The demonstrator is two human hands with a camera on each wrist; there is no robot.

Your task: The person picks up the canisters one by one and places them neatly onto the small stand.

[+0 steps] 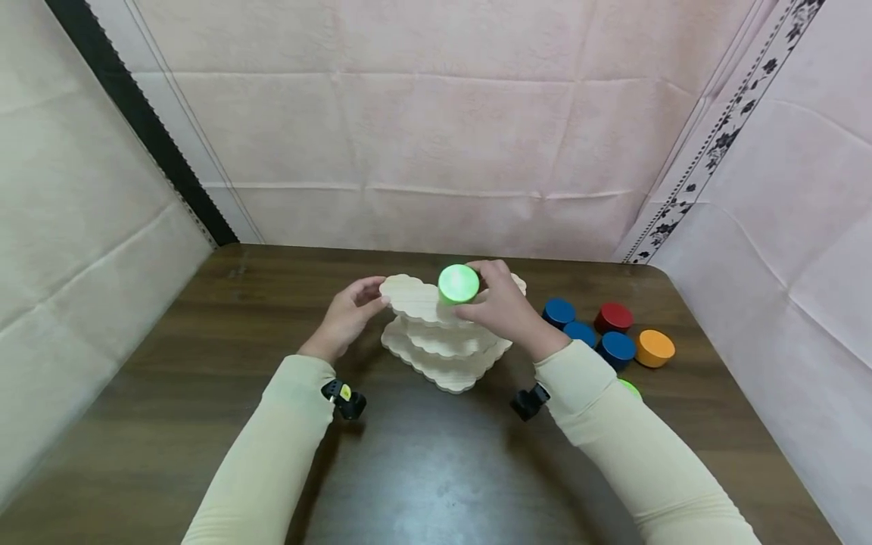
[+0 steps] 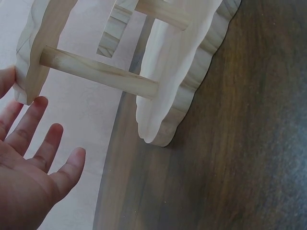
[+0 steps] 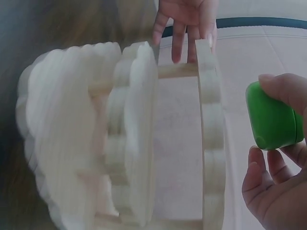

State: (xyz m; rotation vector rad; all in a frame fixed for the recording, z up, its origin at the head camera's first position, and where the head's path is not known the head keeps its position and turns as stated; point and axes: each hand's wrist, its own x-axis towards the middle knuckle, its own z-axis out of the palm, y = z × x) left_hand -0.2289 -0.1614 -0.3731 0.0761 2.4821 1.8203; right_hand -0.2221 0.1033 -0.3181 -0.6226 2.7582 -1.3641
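A pale wooden stand [image 1: 450, 371] with three scalloped tiers joined by round posts rises from the table. My left hand [image 1: 345, 314] pinches the left edge of its top tier [image 1: 407, 291], thumb on the upper face and fingertips beneath, the other fingers spread. Between the thumb and fingers of my right hand [image 1: 502, 306] is a small green round tub [image 3: 274, 117], held just above the top tier. A gap shows between the tub and the tier's upper face in the right wrist view.
To the right on the brown table [image 1: 436, 469] stand several similar round tubs: blue ones [image 1: 618, 348], a red one [image 1: 614, 316] and an orange one [image 1: 655, 347]. Another green one [image 1: 630, 387] is partly hidden by my right sleeve. Pale cloth [image 1: 436, 136] hangs behind the table.
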